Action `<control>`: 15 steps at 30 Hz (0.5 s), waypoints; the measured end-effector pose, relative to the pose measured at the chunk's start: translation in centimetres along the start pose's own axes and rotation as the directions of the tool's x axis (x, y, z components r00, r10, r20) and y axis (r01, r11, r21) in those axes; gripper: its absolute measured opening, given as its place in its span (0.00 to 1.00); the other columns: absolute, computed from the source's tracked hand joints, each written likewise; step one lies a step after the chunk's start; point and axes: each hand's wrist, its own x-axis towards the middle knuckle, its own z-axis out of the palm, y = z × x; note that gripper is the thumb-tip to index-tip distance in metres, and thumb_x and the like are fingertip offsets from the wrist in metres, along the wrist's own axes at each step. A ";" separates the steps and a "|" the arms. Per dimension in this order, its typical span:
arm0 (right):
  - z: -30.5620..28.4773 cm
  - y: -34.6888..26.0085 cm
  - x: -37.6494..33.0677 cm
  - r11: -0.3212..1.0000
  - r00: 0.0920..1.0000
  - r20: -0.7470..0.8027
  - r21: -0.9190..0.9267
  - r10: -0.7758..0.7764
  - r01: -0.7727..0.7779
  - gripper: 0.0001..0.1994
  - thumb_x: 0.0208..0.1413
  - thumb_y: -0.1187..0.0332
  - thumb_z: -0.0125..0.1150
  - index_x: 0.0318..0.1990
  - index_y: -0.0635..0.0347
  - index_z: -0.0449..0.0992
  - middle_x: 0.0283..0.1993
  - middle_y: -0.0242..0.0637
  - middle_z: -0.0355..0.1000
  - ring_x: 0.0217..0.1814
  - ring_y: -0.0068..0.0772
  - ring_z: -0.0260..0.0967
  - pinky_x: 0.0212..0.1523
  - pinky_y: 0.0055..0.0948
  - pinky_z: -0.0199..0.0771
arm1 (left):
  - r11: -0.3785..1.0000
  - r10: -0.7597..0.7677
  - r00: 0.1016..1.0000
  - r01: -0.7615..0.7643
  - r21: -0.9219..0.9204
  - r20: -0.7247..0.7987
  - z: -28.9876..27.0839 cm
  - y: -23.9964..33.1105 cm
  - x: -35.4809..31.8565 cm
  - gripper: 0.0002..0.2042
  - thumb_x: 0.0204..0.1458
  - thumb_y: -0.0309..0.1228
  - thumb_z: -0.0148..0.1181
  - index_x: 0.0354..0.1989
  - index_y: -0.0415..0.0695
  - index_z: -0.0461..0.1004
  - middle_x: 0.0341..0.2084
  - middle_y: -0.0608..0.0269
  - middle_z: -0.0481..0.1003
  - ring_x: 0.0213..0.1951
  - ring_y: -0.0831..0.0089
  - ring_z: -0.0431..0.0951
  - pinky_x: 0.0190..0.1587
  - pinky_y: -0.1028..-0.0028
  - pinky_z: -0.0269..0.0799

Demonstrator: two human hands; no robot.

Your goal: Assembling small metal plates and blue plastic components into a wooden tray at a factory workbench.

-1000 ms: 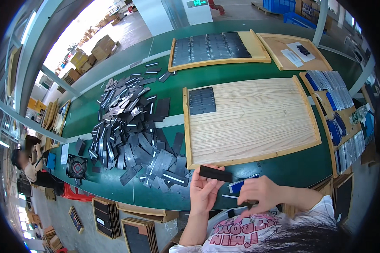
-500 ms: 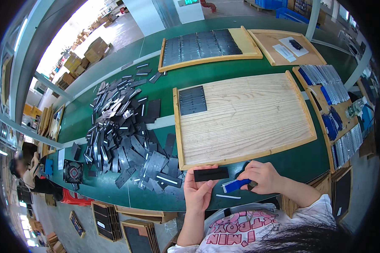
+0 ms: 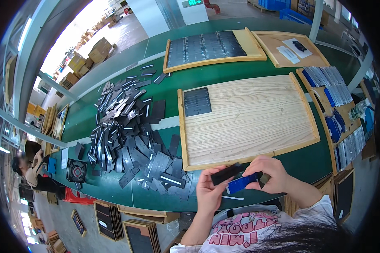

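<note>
Between the thumb and fingers of my left hand [image 3: 207,193] is a flat black rectangular piece [image 3: 224,175], tilted up at its right end. Close beside it, my right hand [image 3: 275,176] is closed on a blue strip bundle [image 3: 240,184] with a pale left end. A small olive-brown item [image 3: 264,178] also shows against the right palm; its kind is unclear. The two held pieces nearly meet, and I cannot tell whether they touch. Below them a thin white strip [image 3: 233,197] lies on the green table [image 3: 114,192].
A wooden tray [image 3: 251,126] with black pieces in one corner lies ahead. Left of it spreads a heap of black pieces [image 3: 126,135]. Behind stands a filled tray [image 3: 207,46]. At right, a board [image 3: 321,122] bears blue and silver strips. A small fan [image 3: 77,170] sits far left.
My hands have come closer together. The black piece has moved right and tilted, and my right thumb now presses along the blue bundle. The whole view has shifted slightly.
</note>
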 end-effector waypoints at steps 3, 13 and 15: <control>0.3 0.0 0.6 1.000 1.000 -0.025 -0.010 0.003 -0.004 0.19 0.37 0.69 0.78 0.38 0.57 0.76 0.37 0.34 0.77 0.36 0.38 0.74 0.38 0.32 0.75 | 0.998 -0.054 0.998 0.054 0.015 0.009 0.4 -0.6 -0.3 0.23 0.44 0.04 0.52 0.48 0.39 0.66 0.54 0.52 0.67 0.57 0.66 0.68 0.53 0.73 0.72; 1.2 -0.1 1.2 0.993 0.999 -0.046 -0.114 -0.023 0.017 0.20 0.35 0.70 0.77 0.39 0.56 0.76 0.35 0.34 0.76 0.36 0.38 0.74 0.36 0.32 0.75 | 0.998 -0.051 0.998 0.050 0.041 0.024 0.6 -0.3 -0.3 0.23 0.45 0.05 0.54 0.49 0.38 0.65 0.54 0.52 0.67 0.56 0.68 0.68 0.54 0.74 0.72; 1.2 -0.1 1.2 0.994 0.998 -0.045 -0.109 -0.033 0.028 0.20 0.35 0.69 0.77 0.39 0.56 0.76 0.35 0.35 0.76 0.36 0.39 0.74 0.36 0.33 0.75 | 0.998 -0.049 0.999 0.048 0.039 0.024 0.4 -0.3 -0.3 0.23 0.44 0.05 0.54 0.49 0.38 0.65 0.54 0.52 0.67 0.56 0.68 0.68 0.54 0.74 0.72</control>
